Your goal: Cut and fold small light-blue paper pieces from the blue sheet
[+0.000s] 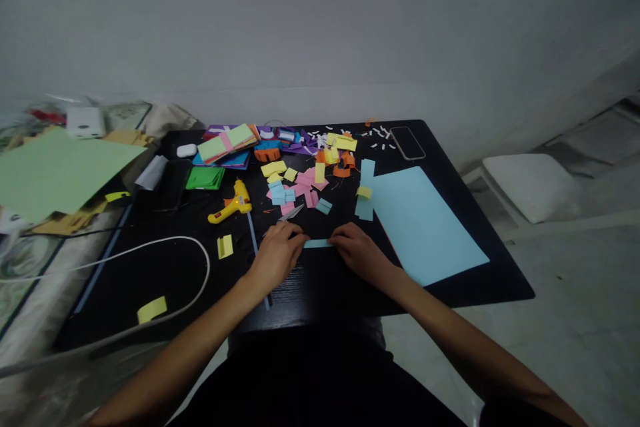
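Observation:
Both my hands rest on the black table [480,280] near its front edge. My left hand [278,251] pinches the left end of a small light-blue paper strip [319,243], fingers curled. On the strip's right end, my right hand [358,251] has its fingers pressed down and closed. The strip lies flat between them. Scissors [291,213] lie just beyond my left hand. A yellow glue gun [231,207] sits further to the left.
A large light-blue sheet [425,220] lies at the right. Several coloured paper pieces [300,180] are scattered mid-table, with a paper stack [227,143] and a phone [407,143] behind. A white cable [165,243] loops at the left. A green sheet [55,170] lies far left.

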Available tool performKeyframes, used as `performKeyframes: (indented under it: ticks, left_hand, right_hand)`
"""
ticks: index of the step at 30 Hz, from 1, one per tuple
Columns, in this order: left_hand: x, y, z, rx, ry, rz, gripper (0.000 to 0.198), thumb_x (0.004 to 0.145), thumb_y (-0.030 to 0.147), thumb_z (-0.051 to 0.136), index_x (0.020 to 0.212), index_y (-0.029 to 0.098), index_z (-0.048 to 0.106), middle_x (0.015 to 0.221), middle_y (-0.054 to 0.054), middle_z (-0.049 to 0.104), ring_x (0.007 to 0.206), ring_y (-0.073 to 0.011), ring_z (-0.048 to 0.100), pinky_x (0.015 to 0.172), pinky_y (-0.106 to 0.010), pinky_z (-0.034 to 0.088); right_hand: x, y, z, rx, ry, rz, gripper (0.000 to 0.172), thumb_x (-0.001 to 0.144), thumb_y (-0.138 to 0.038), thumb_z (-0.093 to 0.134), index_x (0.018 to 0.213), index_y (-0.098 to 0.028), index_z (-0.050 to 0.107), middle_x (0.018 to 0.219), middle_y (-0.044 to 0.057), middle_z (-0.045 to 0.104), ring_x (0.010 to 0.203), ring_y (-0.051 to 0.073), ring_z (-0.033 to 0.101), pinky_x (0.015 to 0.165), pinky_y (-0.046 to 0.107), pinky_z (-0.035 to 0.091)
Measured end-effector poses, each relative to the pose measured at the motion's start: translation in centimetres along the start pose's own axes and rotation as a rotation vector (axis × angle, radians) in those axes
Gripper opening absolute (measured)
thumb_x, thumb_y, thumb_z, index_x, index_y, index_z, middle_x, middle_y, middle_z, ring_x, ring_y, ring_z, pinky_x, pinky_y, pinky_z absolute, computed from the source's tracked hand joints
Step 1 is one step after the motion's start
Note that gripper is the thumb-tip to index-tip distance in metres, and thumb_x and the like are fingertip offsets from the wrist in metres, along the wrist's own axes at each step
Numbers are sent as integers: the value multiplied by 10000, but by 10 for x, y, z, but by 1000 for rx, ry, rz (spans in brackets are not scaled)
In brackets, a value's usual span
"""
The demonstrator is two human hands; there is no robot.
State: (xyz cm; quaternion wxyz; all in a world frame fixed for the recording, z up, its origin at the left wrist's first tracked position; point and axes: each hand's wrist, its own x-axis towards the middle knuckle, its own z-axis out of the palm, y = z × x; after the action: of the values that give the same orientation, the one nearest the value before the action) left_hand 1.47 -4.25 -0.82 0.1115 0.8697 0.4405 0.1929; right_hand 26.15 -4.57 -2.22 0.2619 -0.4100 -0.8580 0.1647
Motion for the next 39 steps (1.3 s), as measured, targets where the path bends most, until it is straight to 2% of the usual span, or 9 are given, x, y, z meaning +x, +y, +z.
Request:
performKeyframes:
  ticks: [4,9,13,21,26,32,39]
  left_hand:
    - [-2,7,5,54,-70,138,290,938,81,585,1180,167,721,1116,-105,712,1007,-261,630,871,-430,532]
    - [3,9,6,102,-102,168,270,949,79,566,1171,139,707,1194,-120,699,1042,-261,631,898,-423,538]
    - [8,10,4,148,-155,201,285,964,91,554,1209,147,688,1155,-109,705,1005,-250,633,878,-410,534]
    - [4,14,1,227,-199,207,271,974,105,543,1193,181,684,1061,-84,697,936,-236,607,813,-374,508]
    - [1,12,4,237,-182,210,305,982,105,529,1241,185,670,1084,-84,705,943,-234,606,813,-375,505]
    - [-3,14,6,221,-174,187,317,975,103,536,1253,175,670,1120,-95,715,956,-251,614,803,-397,506]
    - [-8,23,7,259,-193,122,345,952,95,564,1279,169,649,1174,-104,711,1010,-270,628,817,-410,526]
  right_hand:
    - [-3,-4,3,-77,13,-35,312,904,29,538,1052,-139,755,1010,127,693,930,232,608,856,385,584]
    - [-4,-10,1,-135,-35,-30,334,899,58,518,1074,-115,744,1028,127,708,935,232,616,885,380,584]
    - [-4,-13,0,-138,-60,-27,319,897,58,532,1083,-96,741,1050,135,717,957,240,628,894,386,592]
    - [-3,-13,-6,-132,-86,-82,251,927,-4,593,1107,-116,727,1069,115,731,979,240,638,881,372,600]
    - [-4,-14,-7,-145,-100,-60,248,943,-22,587,1104,-155,721,1082,108,731,993,238,644,874,387,595]
    - [-5,-24,-5,-163,-116,1,241,936,-13,579,1088,-143,714,1044,122,717,959,243,643,855,385,590]
    - [-18,-29,8,-273,-69,52,317,936,4,524,1155,-147,698,1089,126,724,967,254,668,846,394,596]
